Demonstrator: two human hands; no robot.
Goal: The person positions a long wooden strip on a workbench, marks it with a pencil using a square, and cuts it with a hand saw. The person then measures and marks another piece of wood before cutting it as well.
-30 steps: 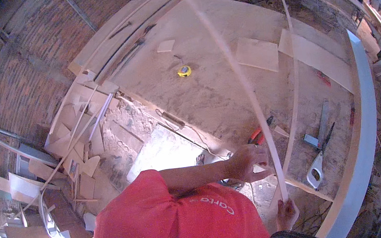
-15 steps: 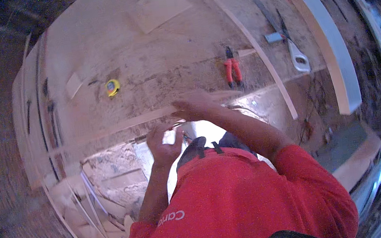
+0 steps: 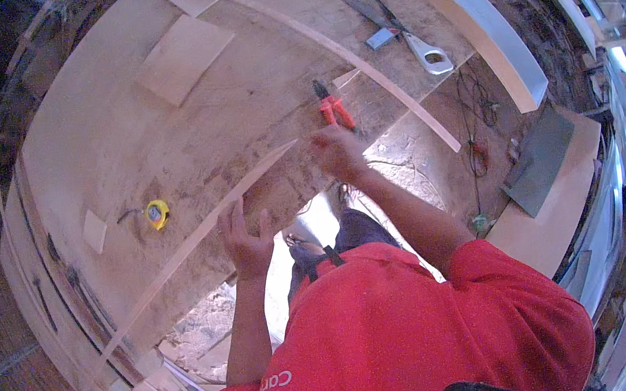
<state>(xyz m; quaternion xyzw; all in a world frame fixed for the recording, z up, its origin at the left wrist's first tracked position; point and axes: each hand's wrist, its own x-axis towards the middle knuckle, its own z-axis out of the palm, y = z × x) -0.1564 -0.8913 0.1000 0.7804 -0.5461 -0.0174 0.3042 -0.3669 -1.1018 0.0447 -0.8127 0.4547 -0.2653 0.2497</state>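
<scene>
Since half a second earlier, the view has swung, so the workbench (image 3: 120,134) now fills the upper left, and both hands have spread farther apart along the thin wooden strip (image 3: 199,239). The left hand (image 3: 246,241), at about 7 o'clock from the strip's upper end, has its fingers (image 3: 236,216) raised and loosely spread, touching the strip's edge. The right hand (image 3: 337,152), beside the strip's upper end, is curled and blurred; its grip cannot be told. The strip lies diagonally across the bench's near edge. Red pliers (image 3: 335,106) lie at 12 o'clock from the right hand; a yellow tape measure (image 3: 157,214) lies at 10 o'clock from the left hand.
</scene>
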